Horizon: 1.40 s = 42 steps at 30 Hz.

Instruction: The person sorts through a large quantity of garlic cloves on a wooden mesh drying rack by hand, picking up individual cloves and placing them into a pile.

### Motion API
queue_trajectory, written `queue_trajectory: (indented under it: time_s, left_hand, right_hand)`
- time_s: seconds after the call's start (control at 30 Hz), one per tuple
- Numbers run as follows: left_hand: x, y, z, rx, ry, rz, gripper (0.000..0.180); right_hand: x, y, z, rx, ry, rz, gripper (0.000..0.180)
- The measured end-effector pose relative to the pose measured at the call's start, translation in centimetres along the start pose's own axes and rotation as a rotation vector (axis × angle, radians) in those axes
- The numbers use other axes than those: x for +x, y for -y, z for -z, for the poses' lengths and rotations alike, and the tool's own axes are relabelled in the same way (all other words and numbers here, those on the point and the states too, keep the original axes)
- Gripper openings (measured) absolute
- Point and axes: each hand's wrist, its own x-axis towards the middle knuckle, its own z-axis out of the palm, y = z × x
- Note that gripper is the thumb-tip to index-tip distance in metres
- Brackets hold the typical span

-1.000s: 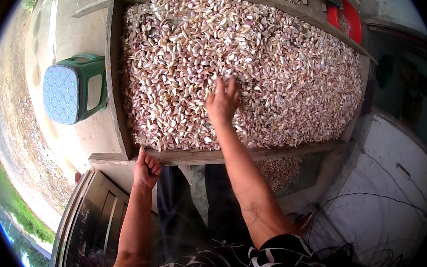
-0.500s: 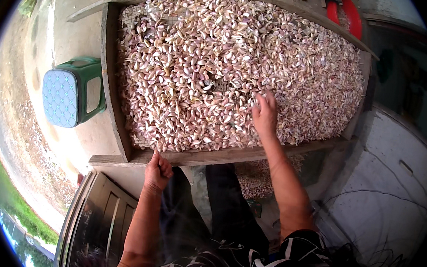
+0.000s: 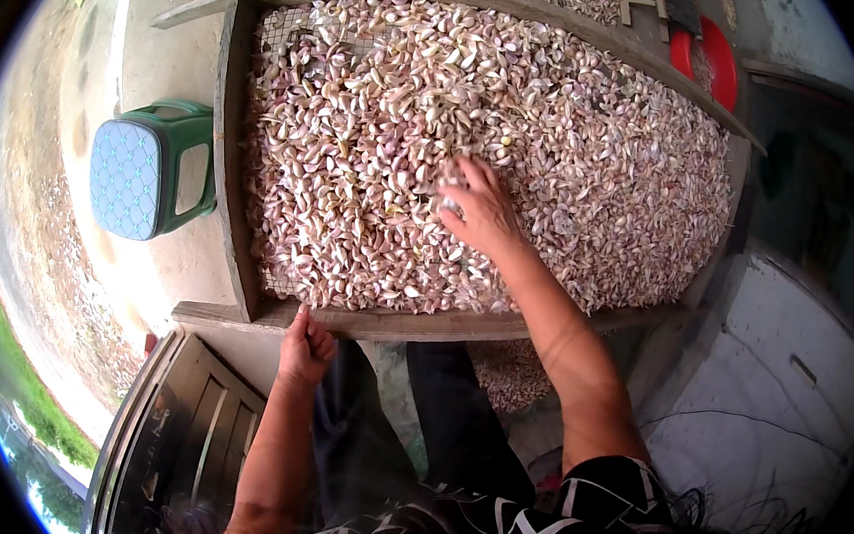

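Observation:
A wide layer of loose garlic cloves (image 3: 366, 152) covers a wooden-framed wire-mesh tray (image 3: 422, 324). Bare mesh shows at its left corners. My right hand (image 3: 488, 212) reaches over the middle of the layer, fingers spread and slightly blurred, touching the cloves and apparently gripping none. At the near rail, toward its left end, my left hand (image 3: 307, 348) is closed with the fingers curled and the thumb side up against the wood. Whatever lies inside those fingers, if anything, is hidden.
Left of the tray stands a green plastic stool (image 3: 128, 178) with a pale blue patterned seat. A red basin (image 3: 721, 64) lies beyond the far right corner. More garlic (image 3: 509, 374) is heaped below the near rail. A dark panelled door (image 3: 199, 420) is at lower left.
My right hand has moved left and a little farther in over the garlic, its fingers spreading. My left hand stays closed at the near rail. The whole view has shifted slightly.

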Motion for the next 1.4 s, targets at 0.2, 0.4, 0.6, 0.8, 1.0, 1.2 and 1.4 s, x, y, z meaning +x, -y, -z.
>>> queue_trajectory:
  time_s: [0.2,0.4,0.6,0.8,1.0,1.2,1.4]
  left_hand:
    - [-0.3,-1.0,1.5,0.042,0.021,-0.037,0.041]
    - [-0.4,-0.6,1.0,0.099,-0.031,-0.071,0.042]
    - [-0.5,-0.6,1.3,0.081,-0.036,-0.112,0.041]
    - [-0.4,-0.5,1.1,0.072,-0.029,-0.105,0.042]
    - [-0.3,-0.4,1.2,0.067,-0.059,-0.117,0.043]
    - [-0.1,-0.7,2.0,0.091,-0.027,-0.097,0.042]
    - [0.0,-1.0,1.1,0.13,-0.055,-0.084,0.041]
  right_hand:
    - [-5.2,-6.0,3.2,0.092,-0.177,-0.278,0.016]
    - [2.7,-10.2,4.6,0.104,-0.425,-0.403,0.021]
    - [9.0,-1.6,3.9,0.189,-0.214,-0.355,0.012]
    - [8.5,-1.4,0.3,0.168,-0.203,-0.266,0.016]
    - [3.7,-3.5,-0.6,0.539,-0.231,-0.316,0.015]
    - [5.9,-3.9,0.8,0.118,-0.35,-0.402,0.031]
    - [9.7,4.8,-2.3,-0.025,-0.281,-0.538,0.052]
